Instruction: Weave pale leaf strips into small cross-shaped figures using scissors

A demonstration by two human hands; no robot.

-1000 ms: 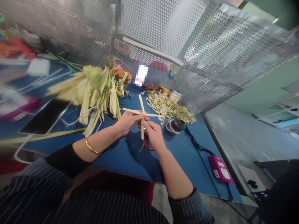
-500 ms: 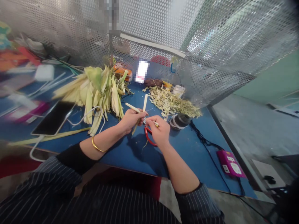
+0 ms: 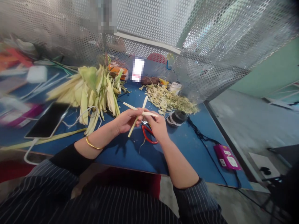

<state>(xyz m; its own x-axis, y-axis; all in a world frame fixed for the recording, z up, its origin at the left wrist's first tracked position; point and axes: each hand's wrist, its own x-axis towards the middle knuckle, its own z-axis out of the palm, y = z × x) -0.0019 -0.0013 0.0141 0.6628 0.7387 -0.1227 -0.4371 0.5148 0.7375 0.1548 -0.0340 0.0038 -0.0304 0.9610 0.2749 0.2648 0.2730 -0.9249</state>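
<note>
Pale folded corn husk strips [image 3: 150,114] cross one another in a star shape between my two hands. My left hand [image 3: 128,120] pinches them near the crossing, with one strip end pointing down toward me. From the right, my right hand [image 3: 158,126] closes on the same strips, its fingertips close to the left thumb. Red-handled scissors [image 3: 149,137] lie on the blue table just under my hands, their blades partly hidden. To the left, a heap of corn husks [image 3: 93,90] fans out. Small husk scraps [image 3: 168,99] are piled beyond the right hand.
A black spool with pale cord [image 3: 177,119] stands right of my hands. At left lies a phone [image 3: 48,120] with a white cable. A purple power strip [image 3: 227,157] with black cable sits at the right edge. A perforated metal screen [image 3: 149,18] closes off the back.
The husk strips have turned in my hands, and one now lies across the top toward the right. My right hand has shifted its grip. The whole view has moved slightly.
</note>
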